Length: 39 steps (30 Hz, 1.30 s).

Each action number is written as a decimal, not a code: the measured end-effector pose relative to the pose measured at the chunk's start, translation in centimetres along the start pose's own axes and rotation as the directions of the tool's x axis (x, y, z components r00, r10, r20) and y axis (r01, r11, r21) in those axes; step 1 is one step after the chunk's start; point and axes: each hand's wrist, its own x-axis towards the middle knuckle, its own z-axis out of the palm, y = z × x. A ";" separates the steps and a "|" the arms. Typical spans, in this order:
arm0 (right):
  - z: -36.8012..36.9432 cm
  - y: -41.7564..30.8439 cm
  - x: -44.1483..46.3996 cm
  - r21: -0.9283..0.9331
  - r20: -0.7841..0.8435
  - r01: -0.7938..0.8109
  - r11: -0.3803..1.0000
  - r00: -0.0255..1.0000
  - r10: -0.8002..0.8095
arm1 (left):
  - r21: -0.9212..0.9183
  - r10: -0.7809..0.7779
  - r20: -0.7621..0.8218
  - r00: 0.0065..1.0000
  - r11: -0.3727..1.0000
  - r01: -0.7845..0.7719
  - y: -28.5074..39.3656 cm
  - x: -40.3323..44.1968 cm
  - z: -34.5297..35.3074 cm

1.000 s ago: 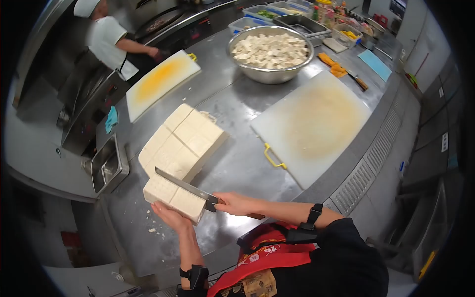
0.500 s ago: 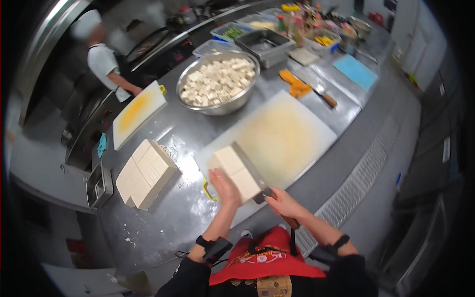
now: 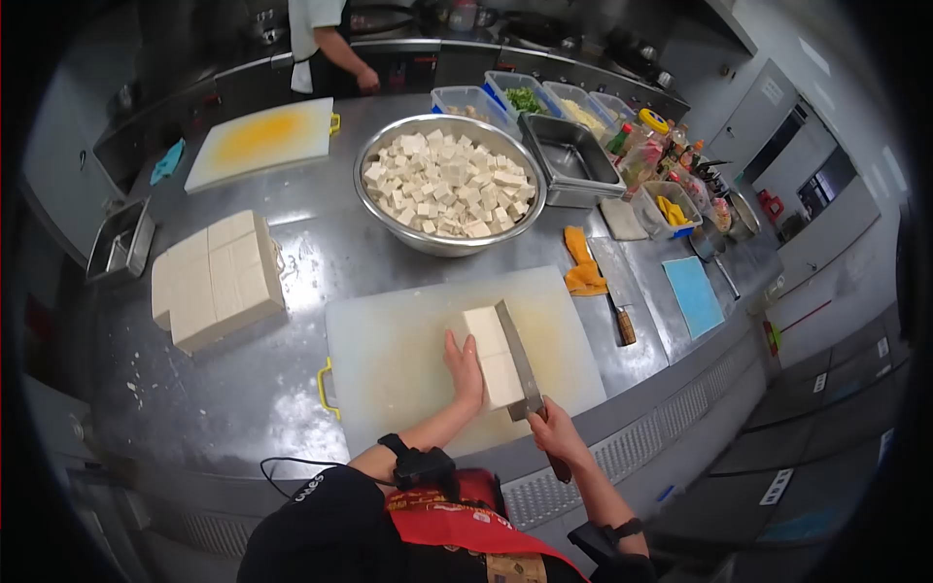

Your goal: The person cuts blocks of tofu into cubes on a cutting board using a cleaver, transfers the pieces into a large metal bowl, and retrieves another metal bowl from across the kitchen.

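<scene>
A white tofu block [image 3: 491, 364], scored across its middle, is on the large white cutting board [image 3: 389, 369]. My left hand [image 3: 466, 369] rests against the block's left side, fingers stretched and thumb apart. My right hand [image 3: 559, 432] is closed round the wooden handle of a cleaver [image 3: 520, 355], whose blade stands upright along the block's right side. Beyond the board, a steel bowl [image 3: 447, 243] holds a heap of tofu cubes [image 3: 452, 185]. A larger scored tofu slab [image 3: 219, 277] sits on the steel table to the left.
Right of the board lie an orange cloth [image 3: 583, 264], a second cleaver [image 3: 622, 306] and a blue cloth [image 3: 692, 296]. Steel pans [image 3: 569, 160] and tubs of ingredients stand behind. Another stained cutting board [image 3: 258, 141] is at the back left. Across the table stands a person [image 3: 326, 44].
The tofu block, between my left hand and the cleaver, has moved from the board's left edge to its middle. My view has turned, and the person's head has left it.
</scene>
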 end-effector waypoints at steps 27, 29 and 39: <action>-7.8 0.9 9.0 -0.173 0.353 0.232 0.957 0.922 -0.159 | -0.060 -0.160 -0.151 0.975 0.986 0.153 0.0 -4.3 2.8; -7.7 -0.2 8.4 -0.109 0.378 0.158 0.981 0.920 -0.106 | -0.050 -0.153 -0.145 0.978 0.988 0.148 -0.3 -4.3 2.5; -5.2 -1.3 7.6 -0.410 0.233 0.376 0.831 0.924 -0.304 | 0.344 0.107 -0.025 0.994 0.934 -0.092 2.6 0.0 -2.7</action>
